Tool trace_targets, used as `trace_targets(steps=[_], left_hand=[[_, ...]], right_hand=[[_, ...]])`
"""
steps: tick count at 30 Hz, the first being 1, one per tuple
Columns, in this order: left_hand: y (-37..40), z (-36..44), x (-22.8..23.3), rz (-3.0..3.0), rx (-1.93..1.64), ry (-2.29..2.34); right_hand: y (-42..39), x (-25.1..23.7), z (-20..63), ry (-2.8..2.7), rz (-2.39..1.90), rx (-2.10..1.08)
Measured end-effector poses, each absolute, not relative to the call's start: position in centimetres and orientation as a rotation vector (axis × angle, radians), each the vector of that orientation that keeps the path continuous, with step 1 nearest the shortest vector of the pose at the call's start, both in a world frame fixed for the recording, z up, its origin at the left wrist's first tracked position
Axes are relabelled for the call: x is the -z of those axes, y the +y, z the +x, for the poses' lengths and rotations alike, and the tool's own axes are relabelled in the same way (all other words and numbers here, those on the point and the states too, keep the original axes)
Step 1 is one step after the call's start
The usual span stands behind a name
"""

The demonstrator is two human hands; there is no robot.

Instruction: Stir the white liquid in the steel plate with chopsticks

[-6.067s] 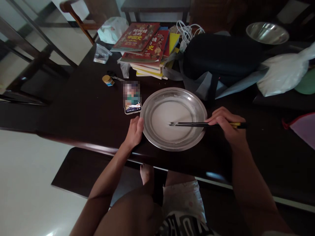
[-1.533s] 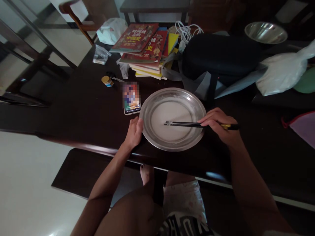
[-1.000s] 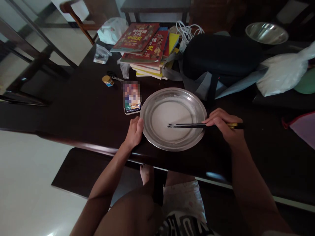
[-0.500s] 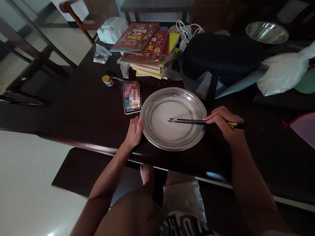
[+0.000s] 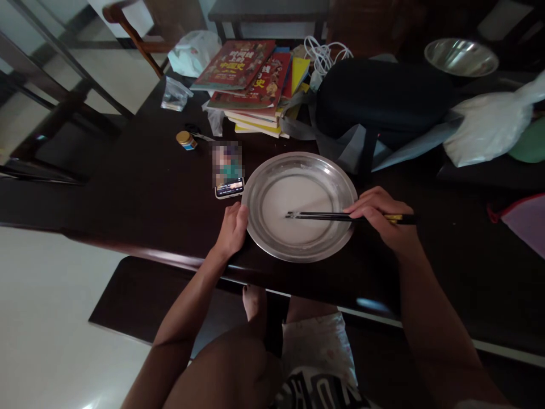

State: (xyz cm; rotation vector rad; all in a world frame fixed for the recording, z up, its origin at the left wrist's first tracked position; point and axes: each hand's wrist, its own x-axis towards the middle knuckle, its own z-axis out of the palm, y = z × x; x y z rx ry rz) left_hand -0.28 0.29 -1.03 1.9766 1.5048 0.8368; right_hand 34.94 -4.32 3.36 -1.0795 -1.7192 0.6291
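A round stainless-steel basin [image 5: 260,237] sits near the table's front edge with a whitish liquid or batter [image 5: 293,196] in it. My left hand [image 5: 233,226] grips the basin's left rim, the thumb on the edge and the other fingers partly hidden. In my right hand [image 5: 383,218] a pair of black chopsticks [image 5: 323,216] is pinched, lying nearly level over the right rim. Their whitened tips are at the surface of the white mixture, left of its middle. Just beyond my left hand lies a phone [image 5: 230,187] with its screen lit.
Behind the basin are stacked books [image 5: 242,71], a black case [image 5: 383,94] and white cables [image 5: 326,54]. A small gold-lidded jar [image 5: 186,140] stands left of the phone. Farther right are a tied white bag [image 5: 485,128], another metal bowl [image 5: 462,57] and a purple cloth [image 5: 528,221].
My right hand has shifted slightly left, and the chopstick tips have moved left and a little nearer to me. The left hand and basin stay put. The phone's picture has changed.
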Motion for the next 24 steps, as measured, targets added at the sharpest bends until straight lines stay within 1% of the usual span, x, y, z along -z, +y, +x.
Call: trace_targets(steps=[5,8,12,17,21,24], left_hand=[[0.37,-0.32,1.23,1.978,-0.858,1.496],[0.39,-0.34,1.22,1.975,-0.85,1.491],[0.36,-0.34,1.06,1.966,-0.843,1.496],[0.32,-0.36,0.99,1.964,-0.846,1.478],[0.3,-0.33,1.07,1.943,-0.847,1.492],[0.29,-0.25,1.09,1.931,-0.857,1.501]], right_hand=[[-4.35,-3.44,34.95,-1.647,-1.099,-0.601],[-4.29,-3.36,34.96,-1.721,-1.09,-0.623],[-4.2,-3.33,35.0,-1.681,-1.113,-0.564],[-4.29,-3.4,34.92,-1.713,-1.111,-0.63],[-4.35,-3.35,34.99,-1.678,-1.128,-0.578],[-4.34,-3.35,34.97,-1.64,-1.087,-0.627]])
